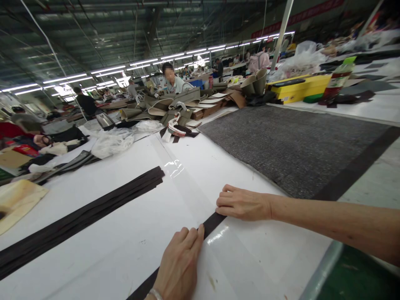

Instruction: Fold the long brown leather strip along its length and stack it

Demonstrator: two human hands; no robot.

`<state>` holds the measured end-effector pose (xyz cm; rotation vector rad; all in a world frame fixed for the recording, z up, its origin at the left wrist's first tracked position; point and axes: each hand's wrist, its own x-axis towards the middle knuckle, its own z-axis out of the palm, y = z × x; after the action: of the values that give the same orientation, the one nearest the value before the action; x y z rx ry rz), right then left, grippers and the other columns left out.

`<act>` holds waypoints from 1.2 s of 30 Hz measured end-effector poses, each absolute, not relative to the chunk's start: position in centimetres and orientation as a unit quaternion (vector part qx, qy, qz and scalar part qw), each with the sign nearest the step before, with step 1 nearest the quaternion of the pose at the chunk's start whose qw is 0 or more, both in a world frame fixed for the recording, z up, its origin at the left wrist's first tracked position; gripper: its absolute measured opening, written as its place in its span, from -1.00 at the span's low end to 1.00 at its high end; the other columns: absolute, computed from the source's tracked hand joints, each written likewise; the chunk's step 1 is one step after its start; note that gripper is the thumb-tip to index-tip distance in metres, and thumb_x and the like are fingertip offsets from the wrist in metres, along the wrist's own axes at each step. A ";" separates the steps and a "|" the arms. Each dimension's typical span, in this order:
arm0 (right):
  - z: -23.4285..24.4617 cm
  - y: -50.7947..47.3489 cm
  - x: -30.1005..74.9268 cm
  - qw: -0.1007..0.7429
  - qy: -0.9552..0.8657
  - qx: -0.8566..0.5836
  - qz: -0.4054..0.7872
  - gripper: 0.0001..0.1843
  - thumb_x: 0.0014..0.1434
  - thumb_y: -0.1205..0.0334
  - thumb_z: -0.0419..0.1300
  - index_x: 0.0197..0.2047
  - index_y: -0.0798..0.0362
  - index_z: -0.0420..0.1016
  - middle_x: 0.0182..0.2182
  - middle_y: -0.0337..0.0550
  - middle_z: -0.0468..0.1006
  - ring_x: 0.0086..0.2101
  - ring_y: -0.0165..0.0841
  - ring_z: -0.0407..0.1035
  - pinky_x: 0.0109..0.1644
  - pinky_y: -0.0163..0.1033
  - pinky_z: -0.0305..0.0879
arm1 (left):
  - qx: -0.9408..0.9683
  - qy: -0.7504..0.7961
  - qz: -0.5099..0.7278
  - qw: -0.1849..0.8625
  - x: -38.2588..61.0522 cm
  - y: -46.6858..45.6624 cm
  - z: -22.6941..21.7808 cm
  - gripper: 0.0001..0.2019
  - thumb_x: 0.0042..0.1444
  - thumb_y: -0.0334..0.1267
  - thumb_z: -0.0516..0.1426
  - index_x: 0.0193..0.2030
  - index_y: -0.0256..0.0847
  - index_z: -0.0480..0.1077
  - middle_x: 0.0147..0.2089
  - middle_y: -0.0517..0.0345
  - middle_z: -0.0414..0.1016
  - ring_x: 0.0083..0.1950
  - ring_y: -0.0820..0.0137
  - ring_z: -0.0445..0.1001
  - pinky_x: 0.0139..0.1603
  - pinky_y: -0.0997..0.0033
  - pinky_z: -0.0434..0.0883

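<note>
A narrow dark brown strip (213, 224) of fabric or leather-like material lies slantwise on the white tabletop (131, 237). My left hand (179, 264) is on its nearer stretch, fingers drawn together and pressed to the strip. Farther up, my right hand (240, 203) has its fingers curled over the strip's far end, which the fingers hide. Between the two hands a short length of the strip shows flat. To the left lies a long bundle of similar dark strips (93, 210), layered together. A bracelet (155, 293) circles my left wrist.
A dark grey felt-like sheet (290, 146) with a dark border covers the table's right side. Behind are a yellow box (301, 89), a drink bottle (337, 81), a tape roll (176, 127), clear plastic bags (114, 141) and stacked olive pieces (184, 98). A co-worker (176, 83) is beyond.
</note>
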<state>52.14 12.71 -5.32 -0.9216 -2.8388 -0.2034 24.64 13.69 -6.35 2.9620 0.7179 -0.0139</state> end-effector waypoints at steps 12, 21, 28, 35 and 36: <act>-4.8 11.9 53.5 0.073 -0.936 -0.332 -0.087 -0.75 0.34 0.44 -0.10 -0.22 0.17 0.38 -0.37 -0.14 0.34 -0.32 -0.36 0.18 -0.07 -0.17 0.05 | 0.959 0.277 -0.056 -0.011 27.4 12.7 -4.8 -0.38 0.04 -0.66 -0.09 0.28 -0.33 0.14 -0.07 -0.02 0.41 -0.12 0.24 0.36 -0.11 0.22 0.37; -5.1 11.6 54.6 0.068 -0.929 -0.352 -0.093 -0.75 0.36 0.43 -0.11 -0.16 0.17 0.38 -0.34 -0.10 0.35 -0.29 -0.34 0.19 -0.10 -0.17 0.06 | 0.963 0.267 -0.022 -0.040 28.3 12.6 -4.9 -0.42 -0.01 -0.68 -0.10 0.19 -0.40 0.25 -0.02 -0.10 0.37 -0.09 0.20 0.36 -0.10 0.18 0.39; -5.5 11.5 54.9 0.073 -0.928 -0.356 -0.084 -0.75 0.36 0.42 -0.12 -0.13 0.18 0.38 -0.30 -0.07 0.36 -0.27 -0.34 0.20 -0.12 -0.20 0.10 | 0.973 0.231 -0.005 -0.002 28.2 13.0 -5.5 -0.48 -0.01 -0.70 -0.10 0.08 -0.37 0.34 -0.10 -0.01 0.38 -0.13 0.25 0.34 -0.12 0.24 0.40; -5.3 11.3 55.0 0.088 -0.927 -0.358 -0.074 -0.74 0.37 0.40 -0.11 -0.12 0.20 0.39 -0.30 -0.06 0.38 -0.26 -0.35 0.22 -0.12 -0.19 0.14 | 0.968 0.249 -0.032 0.020 29.7 13.1 -4.8 -0.37 0.02 -0.70 -0.12 0.29 -0.40 0.12 -0.05 -0.03 0.39 -0.12 0.26 0.35 -0.06 0.23 0.39; -5.3 11.3 55.1 0.090 -0.926 -0.359 -0.072 -0.74 0.37 0.40 -0.11 -0.12 0.20 0.39 -0.30 -0.06 0.38 -0.25 -0.35 0.22 -0.11 -0.19 0.14 | 0.965 0.258 -0.039 0.027 30.1 13.1 -4.7 -0.38 0.03 -0.69 -0.12 0.28 -0.39 0.14 -0.06 -0.02 0.40 -0.12 0.25 0.35 -0.07 0.23 0.39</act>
<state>55.07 11.27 -5.33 -1.0673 -2.7549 -0.2148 30.08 13.14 -4.65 2.9808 0.7963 -0.1216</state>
